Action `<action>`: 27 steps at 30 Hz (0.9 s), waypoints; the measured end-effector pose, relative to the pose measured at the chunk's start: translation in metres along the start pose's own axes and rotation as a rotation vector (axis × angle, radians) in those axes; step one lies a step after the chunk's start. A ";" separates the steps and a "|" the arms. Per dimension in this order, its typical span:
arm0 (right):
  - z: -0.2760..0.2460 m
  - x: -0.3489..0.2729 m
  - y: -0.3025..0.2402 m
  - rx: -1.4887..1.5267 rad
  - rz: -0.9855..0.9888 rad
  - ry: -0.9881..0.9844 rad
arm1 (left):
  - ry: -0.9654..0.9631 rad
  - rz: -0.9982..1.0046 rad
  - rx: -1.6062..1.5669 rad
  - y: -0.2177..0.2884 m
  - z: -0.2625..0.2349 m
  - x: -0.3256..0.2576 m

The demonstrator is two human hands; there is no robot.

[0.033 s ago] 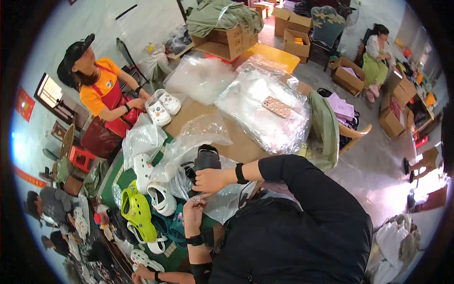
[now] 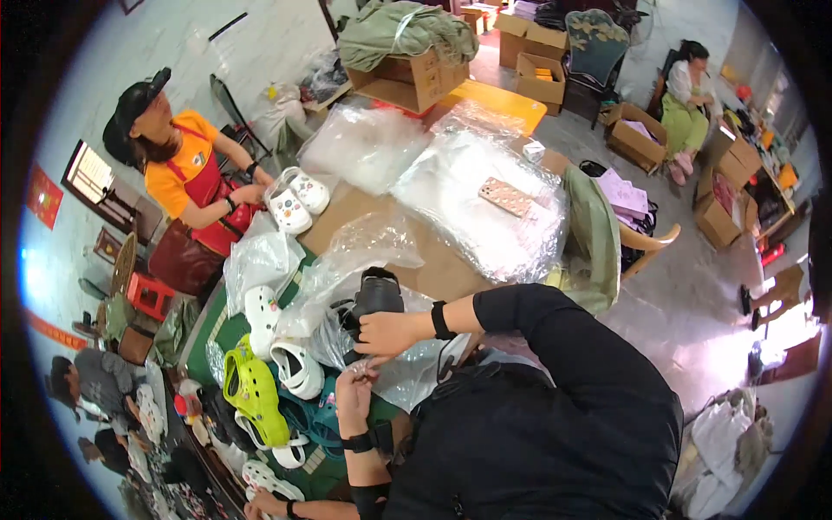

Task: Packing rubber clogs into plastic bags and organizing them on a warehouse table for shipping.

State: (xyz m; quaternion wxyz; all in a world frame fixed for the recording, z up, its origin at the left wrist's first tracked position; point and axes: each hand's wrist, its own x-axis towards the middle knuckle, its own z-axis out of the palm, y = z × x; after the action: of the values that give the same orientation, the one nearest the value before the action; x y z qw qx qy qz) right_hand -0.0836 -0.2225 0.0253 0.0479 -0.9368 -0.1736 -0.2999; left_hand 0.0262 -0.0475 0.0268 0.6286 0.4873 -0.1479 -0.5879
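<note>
A black clog (image 2: 378, 296) stands toe up in front of me, and my right hand (image 2: 386, 334) is closed round its lower part. Just below, my left hand (image 2: 354, 390) has its fingers pinched together at the edge of a clear plastic bag (image 2: 407, 377). A second dark shoe shows in part behind the plastic, left of the black clog. To the left lie a white clog (image 2: 296, 368), a lime green clog (image 2: 251, 390) with charms, and teal clogs (image 2: 322, 425), partly covered. Another white clog (image 2: 260, 321) lies farther off.
Clear plastic bags (image 2: 485, 204) are stacked across the table, a patterned phone (image 2: 505, 197) on top. Opposite, a person in orange (image 2: 195, 160) holds white clogs (image 2: 297, 199). Another person's hand (image 2: 269, 504) touches a white clog at lower left. Cardboard boxes (image 2: 637, 134) stand behind.
</note>
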 end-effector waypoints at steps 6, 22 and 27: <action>0.026 -0.051 -0.011 0.383 0.173 0.109 | 0.112 0.023 -0.203 0.006 -0.011 -0.001; -0.015 -0.063 -0.027 0.178 0.052 -0.281 | 0.425 0.046 0.911 0.006 -0.015 -0.020; -0.012 -0.059 -0.025 0.268 0.219 -0.238 | 0.434 0.180 1.027 -0.036 -0.025 -0.008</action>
State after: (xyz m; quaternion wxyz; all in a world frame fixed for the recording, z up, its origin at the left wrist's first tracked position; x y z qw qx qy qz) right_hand -0.1436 -0.2186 0.0002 0.1834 -0.9642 -0.1134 -0.1544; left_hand 0.0218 -0.0239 -0.0107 0.3746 0.8258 -0.3232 -0.2706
